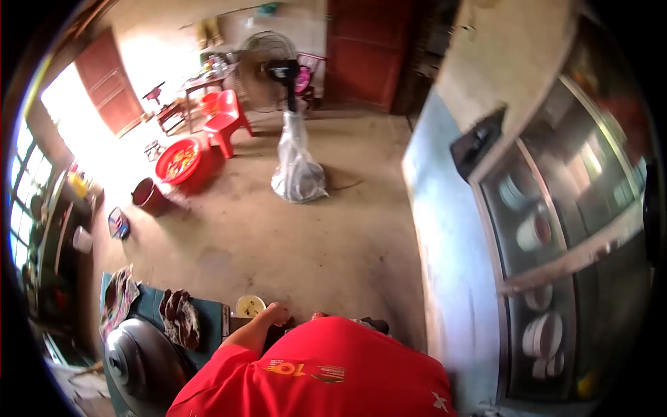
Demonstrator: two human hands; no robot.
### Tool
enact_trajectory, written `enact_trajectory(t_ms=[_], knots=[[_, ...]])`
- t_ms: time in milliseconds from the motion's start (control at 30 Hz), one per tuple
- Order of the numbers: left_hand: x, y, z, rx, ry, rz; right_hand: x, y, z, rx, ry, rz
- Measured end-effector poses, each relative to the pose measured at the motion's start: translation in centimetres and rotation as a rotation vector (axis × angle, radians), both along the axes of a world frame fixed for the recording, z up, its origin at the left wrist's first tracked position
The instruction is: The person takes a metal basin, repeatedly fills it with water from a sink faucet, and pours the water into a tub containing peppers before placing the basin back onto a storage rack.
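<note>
My left hand (pixel 279 314) is low in the view, just past the front of my red shirt (pixel 333 368), with its fingers curled in. Whatever it may hold is hidden. Right beside it, to the left, is a round bowl (pixel 251 305) with pale yellowish contents and a few dark bits. Only a sliver of my right hand (pixel 318 315) shows over the shirt's edge; its fingers are hidden.
A green table (pixel 147 303) at left bears crumpled cloths (pixel 180 318) and a large metal lid (pixel 142 361). Ahead stand a fan wrapped in plastic (pixel 299 167), a red chair (pixel 226 119), a red basin (pixel 179 161) and a bucket (pixel 148 197). A glass-fronted cabinet (pixel 528 208) lines the right.
</note>
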State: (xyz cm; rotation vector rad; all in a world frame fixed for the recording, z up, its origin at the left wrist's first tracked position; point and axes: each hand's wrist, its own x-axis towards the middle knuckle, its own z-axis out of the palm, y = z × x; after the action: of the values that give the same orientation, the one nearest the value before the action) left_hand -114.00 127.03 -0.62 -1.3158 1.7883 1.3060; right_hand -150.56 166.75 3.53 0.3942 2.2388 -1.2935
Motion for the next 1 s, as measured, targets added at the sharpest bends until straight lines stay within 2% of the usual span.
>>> enact_trajectory(t_ms=[67,100,167,300,367,467,533,600,633,667,700,733,867,1000], knots=[[3.5,-2.8,-5.9,-0.534,0.4,-1.035,-0.9,-5.3,0.6,-0.002,-0.023,0.137],[4.0,-3.3,-5.3,-0.542,0.396,-0.999,-1.1,-7.7,0.9,0.002,-0.039,0.21],[4.3,-3.6,-1.5,-0.585,0.214,-0.714,-1.5,-12.3,1.2,0.018,-0.063,0.341],[3.8,-4.7,4.5,-0.634,0.194,-0.474,-2.5,-21.4,1.4,0.066,-0.109,0.598],[3.3,-5.2,7.3,0.06,0.485,1.09,-2.8,-25.9,1.1,0.096,-0.138,0.714],[3.9,-7.9,6.6,-0.02,0.449,1.199,-3.3,-32.8,0.0,0.141,-0.171,0.872],[5.4,-9.8,6.2,-0.104,0.342,1.185,-3.5,-37.3,-0.8,0.166,-0.192,0.982],[8.0,-10.7,4.4,-0.268,0.318,0.964,-3.9,-41.9,-1.5,0.191,-0.203,1.088],[8.3,-11.3,4.6,-0.122,0.157,1.218,-4.2,-44.4,-1.7,0.197,-0.208,1.136],[8.8,-12.0,6.3,-0.262,-0.039,1.006,-4.3,-46.9,-1.9,0.202,-0.21,1.183],[9.5,-12.4,6.4,-0.311,-0.142,0.907,-4.4,-49.3,-2.0,0.205,-0.217,1.223],[10.0,-12.5,5.7,-0.304,-0.16,0.903,-4.3,-51.7,-1.9,0.206,-0.229,1.253],[12.0,-13.6,4.0,-0.206,-0.128,1.124,-3.1,-61.6,-1.4,0.172,-0.261,1.296],[13.9,-15.9,1.9,-0.117,-0.105,1.282,-1.6,-71.9,-4.3,0.047,-0.382,1.131]])
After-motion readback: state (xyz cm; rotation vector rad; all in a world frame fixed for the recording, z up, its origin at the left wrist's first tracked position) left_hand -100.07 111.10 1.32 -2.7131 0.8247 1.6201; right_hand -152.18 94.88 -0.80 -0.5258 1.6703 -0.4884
